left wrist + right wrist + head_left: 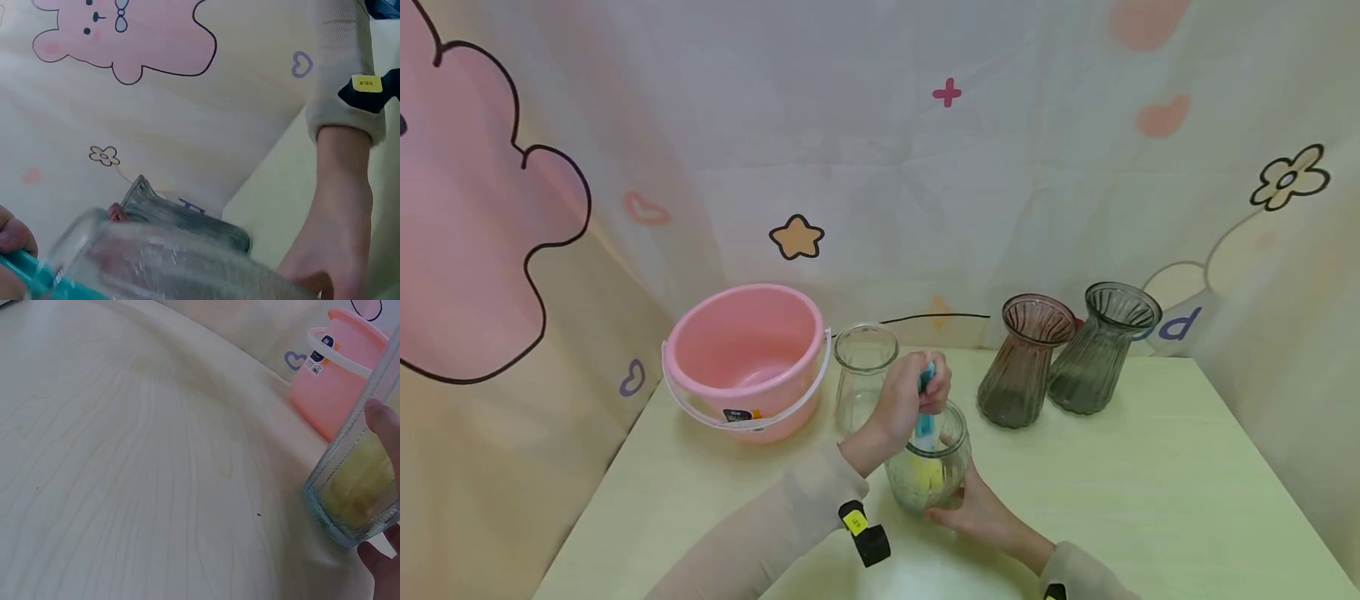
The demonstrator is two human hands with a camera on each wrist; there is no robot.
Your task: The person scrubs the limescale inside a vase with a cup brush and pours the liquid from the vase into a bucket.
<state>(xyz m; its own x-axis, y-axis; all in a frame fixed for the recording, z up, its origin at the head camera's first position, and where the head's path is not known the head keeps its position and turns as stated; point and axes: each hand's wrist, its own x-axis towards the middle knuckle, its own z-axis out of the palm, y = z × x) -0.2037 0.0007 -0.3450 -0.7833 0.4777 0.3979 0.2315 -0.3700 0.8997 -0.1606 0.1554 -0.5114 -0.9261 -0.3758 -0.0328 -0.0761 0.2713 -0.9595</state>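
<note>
My left hand grips the teal handle of a sponge brush and holds it down through the mouth of a clear ribbed glass vase. The brush's yellow sponge head shows through the glass, inside the vase. Around the vase's lower right side curl the fingers of my right hand, with the thumb near the base. From the right wrist, the vase's thick bottom appears close over the table, with yellow behind the glass. In the left wrist view the vase is blurred.
A pink bucket with a white handle stands at the back left. Just behind my left hand is another clear glass vase. Two ribbed vases, one brownish-pink and one grey, lean at the back right, before a printed curtain.
</note>
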